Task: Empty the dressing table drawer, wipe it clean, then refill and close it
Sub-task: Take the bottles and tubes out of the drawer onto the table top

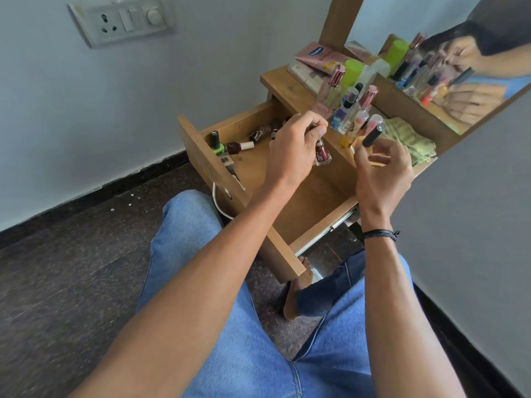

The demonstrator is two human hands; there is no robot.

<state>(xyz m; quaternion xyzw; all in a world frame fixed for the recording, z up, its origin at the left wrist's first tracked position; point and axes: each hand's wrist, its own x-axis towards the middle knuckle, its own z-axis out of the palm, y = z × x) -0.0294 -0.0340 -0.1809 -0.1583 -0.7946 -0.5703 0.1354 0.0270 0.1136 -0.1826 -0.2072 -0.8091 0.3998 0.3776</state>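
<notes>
Drawer stands pulled full out from under the tabletop, w/ most of its floor bare. A green bottle stands upright in the corner where the front panel meets the far side wall. A dark bottle lies on its side just beside it, and a few more lie along that far wall. L hand hangs over the drawer's middle, thumb & fingertips pinching the cap of a red bottle that dangles clear of the floor. R hand is up at the tabletop's front edge, thumb & forefinger pinching a black-capped bottle, other fingers loosely curled & apart. Behind it the tabletop is packed w/ upright bottles, w/ boxes at the back corner and a green cloth crumpled near the mirror. Step in hand is prob. the emptying: drawer not yet cleared, cloth idle. A refill can't be ruled out, tho. If emptying, next move needs each held bottle set upright in a free gap at the tabletop's front edge w/o knocking the crowded row, then the corner bottles lifted out. Rolling bottles & tippy narrow ones are the risk.
</notes>
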